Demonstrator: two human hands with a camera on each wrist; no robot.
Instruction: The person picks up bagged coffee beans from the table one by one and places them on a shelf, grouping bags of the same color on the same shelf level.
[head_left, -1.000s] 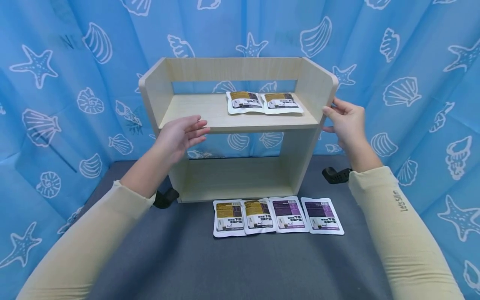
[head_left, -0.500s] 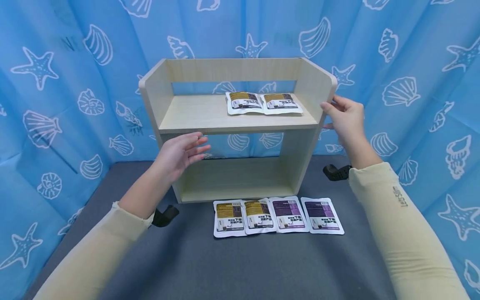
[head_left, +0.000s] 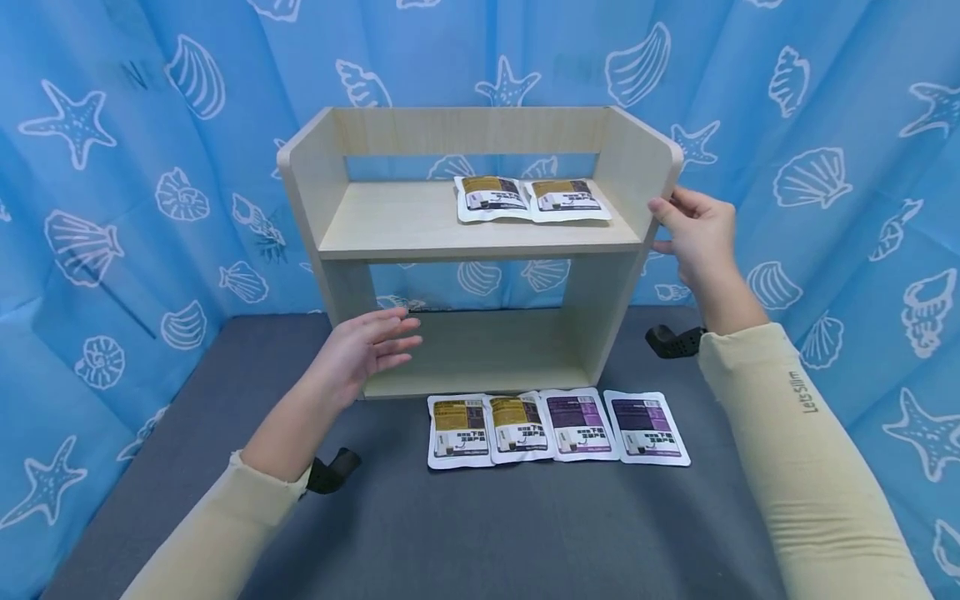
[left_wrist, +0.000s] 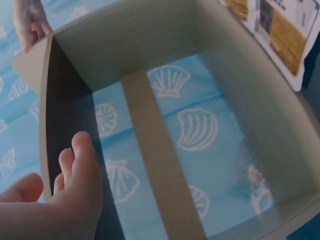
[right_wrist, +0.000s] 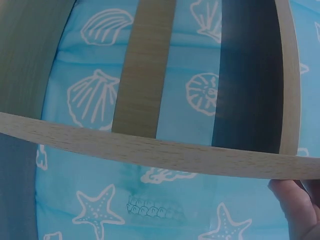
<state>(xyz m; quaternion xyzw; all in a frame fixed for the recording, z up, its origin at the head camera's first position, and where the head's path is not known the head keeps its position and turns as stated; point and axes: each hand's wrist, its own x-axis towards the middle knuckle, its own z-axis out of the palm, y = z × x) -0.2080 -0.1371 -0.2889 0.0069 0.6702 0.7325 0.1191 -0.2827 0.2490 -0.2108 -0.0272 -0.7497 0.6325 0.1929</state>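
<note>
A pale wooden two-tier shelf [head_left: 480, 250] stands upright on the table. My right hand [head_left: 701, 237] grips its right side panel, thumb at the front edge and fingers bent against the outer face; the thumb [right_wrist: 295, 205] also shows at the panel edge in the right wrist view. In front of the lower compartment's left part, my left hand [head_left: 367, 354] is held in the air, fingers loosely extended and holding nothing. Two white pouches with gold labels, a left pouch [head_left: 491, 198] and a right pouch [head_left: 568, 200], lie side by side on the upper board.
Before the shelf, pouches lie in a row on the dark grey table [head_left: 525, 533]: two gold-labelled pouches [head_left: 460, 432] and two purple-labelled pouches [head_left: 579, 425]. A blue curtain [head_left: 187, 167] with white shells hangs behind. Each wrist wears a black camera mount [head_left: 333, 471].
My left hand has moved down from beside the upper board to the front of the lower compartment. My right hand keeps its place at the side panel, and the pouches have not moved.
</note>
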